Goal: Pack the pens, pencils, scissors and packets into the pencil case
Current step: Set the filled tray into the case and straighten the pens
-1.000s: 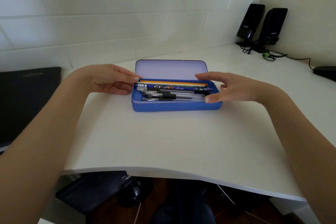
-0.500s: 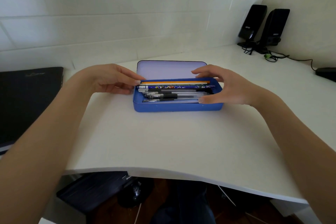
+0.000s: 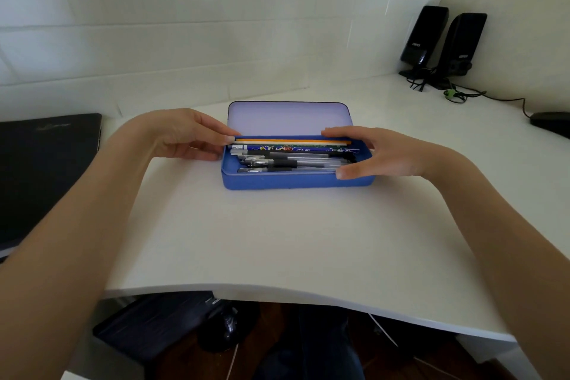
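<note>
Two hands flanked the blue pencil case (image 3: 296,180), which sat open near the middle of the white counter (image 3: 277,241) with its lid (image 3: 290,117) tipped back. The left hand (image 3: 185,136) pinched the left end of an orange pencil (image 3: 293,141) lying along the far wall of the case, fingers (image 3: 226,139) lightly curled. The right hand (image 3: 382,154) arched over the case's right end, fingers nearly straight above the pencil's other end and thumb at the front rim; whether it gripped anything I could not tell. Several pens (image 3: 277,162) lay side by side inside. Two black speakers (image 3: 444,43) stood at the far right corner.
</note>
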Demonstrator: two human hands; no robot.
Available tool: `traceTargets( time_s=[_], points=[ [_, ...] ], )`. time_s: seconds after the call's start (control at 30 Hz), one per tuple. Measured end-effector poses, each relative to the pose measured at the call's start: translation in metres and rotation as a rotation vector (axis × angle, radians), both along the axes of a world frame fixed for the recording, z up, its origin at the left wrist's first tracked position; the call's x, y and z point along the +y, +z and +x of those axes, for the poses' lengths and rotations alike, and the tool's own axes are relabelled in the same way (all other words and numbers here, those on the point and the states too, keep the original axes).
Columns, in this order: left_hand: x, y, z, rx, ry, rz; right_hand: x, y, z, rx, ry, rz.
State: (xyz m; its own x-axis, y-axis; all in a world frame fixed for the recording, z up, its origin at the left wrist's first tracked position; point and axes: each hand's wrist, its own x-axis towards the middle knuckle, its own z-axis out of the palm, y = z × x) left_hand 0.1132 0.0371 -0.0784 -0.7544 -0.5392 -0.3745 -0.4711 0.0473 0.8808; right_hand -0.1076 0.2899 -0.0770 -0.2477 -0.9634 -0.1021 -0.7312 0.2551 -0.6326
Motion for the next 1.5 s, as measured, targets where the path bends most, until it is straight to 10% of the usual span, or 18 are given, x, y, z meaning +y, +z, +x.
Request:
traceTargets(
  time_s=[0.73, 1.5],
  points=[
    [-0.001, 0.007, 0.008, 0.104, -0.058, 0.11, 0.005, 0.01, -0.009, -0.017, -0.083, -0.134],
    [0.032, 0.021, 0.007, 0.214, -0.385, -0.451, 0.007, 0.022, 0.003, 0.19, -0.003, -0.097]
  ],
)
